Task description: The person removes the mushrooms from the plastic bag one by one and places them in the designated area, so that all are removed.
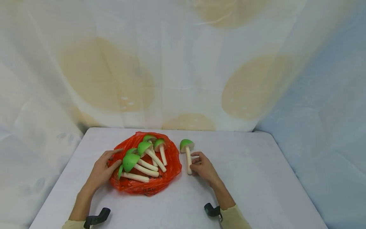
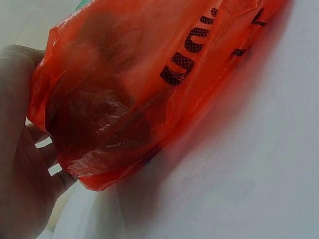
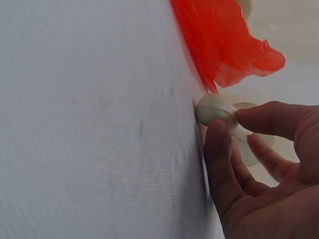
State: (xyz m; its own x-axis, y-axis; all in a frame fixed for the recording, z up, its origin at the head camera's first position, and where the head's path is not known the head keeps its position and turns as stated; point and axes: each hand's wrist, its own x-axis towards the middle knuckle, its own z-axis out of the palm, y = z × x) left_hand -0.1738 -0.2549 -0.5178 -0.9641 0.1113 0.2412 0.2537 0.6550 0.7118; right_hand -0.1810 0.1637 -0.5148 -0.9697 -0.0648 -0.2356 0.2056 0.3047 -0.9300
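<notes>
A red plastic bag (image 1: 173, 165) lies on the table with its mouth spread wide. Inside it are several toy mushrooms (image 1: 130, 161) with green caps and long white stems. At the bag's left side, my left hand (image 1: 101, 169) holds the rim, thumb over the edge and fingers outside; black print shows on the bag's wall (image 2: 149, 114) in the left wrist view. One more toy mushroom (image 1: 188, 156) lies on the table just right of the bag, cap pointing away. My right hand (image 1: 205, 168) pinches its stem end (image 3: 213, 109) between thumb and fingers.
The white table (image 1: 246, 178) extends to the right of the bag and towards the front. A pale curtain with tan spots (image 1: 183, 70) hangs behind it, with more sheeting (image 1: 328, 127) on both sides. Black wrist cameras (image 1: 97, 218) are strapped to both forearms.
</notes>
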